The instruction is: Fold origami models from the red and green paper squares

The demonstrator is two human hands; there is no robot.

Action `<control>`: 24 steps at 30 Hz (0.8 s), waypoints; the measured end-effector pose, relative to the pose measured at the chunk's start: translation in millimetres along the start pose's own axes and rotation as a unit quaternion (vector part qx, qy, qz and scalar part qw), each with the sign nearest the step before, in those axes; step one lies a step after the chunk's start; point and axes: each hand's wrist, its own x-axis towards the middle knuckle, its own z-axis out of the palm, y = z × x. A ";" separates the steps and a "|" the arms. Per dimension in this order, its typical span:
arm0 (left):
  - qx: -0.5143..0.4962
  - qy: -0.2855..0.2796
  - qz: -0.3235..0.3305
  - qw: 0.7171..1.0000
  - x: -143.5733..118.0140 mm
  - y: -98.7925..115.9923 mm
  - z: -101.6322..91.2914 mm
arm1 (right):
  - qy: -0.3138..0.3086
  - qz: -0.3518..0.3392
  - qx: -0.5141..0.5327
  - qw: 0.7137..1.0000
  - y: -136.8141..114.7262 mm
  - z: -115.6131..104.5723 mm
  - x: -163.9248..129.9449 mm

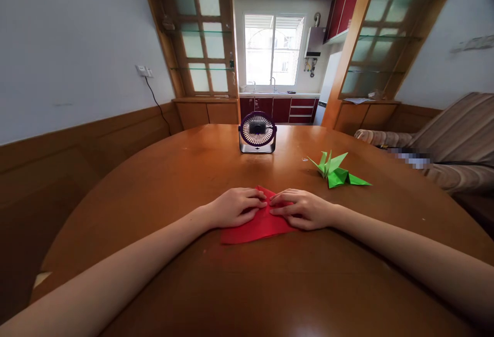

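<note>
Red paper [250, 232], likely light and easily creased, suits an edge hold; left hand [237, 206] and right hand [304, 208] rest on it, whether pinching I cannot tell.

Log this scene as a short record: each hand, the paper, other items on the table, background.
Left hand: fingers on the red paper
Right hand: fingers on the same paper, close to the left fingertips
Red paper: on the table, partly covered by both hands
Green origami: beyond the right hand, to its right; one piece or two, cannot tell
Fan: upright on its stand, near the table's far edge
Background: window, red cabinets
</note>
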 end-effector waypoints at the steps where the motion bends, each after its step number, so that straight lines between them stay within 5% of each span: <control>1: 0.000 -0.002 -0.005 1.000 0.3 0.3 0.0 | -0.001 0.000 0.002 1.000 0.3 0.1 -0.1; 24: 0.010 -0.069 -0.071 0.995 2.3 -2.0 -3.9 | 0.004 0.043 0.061 0.997 -2.8 -1.4 -2.9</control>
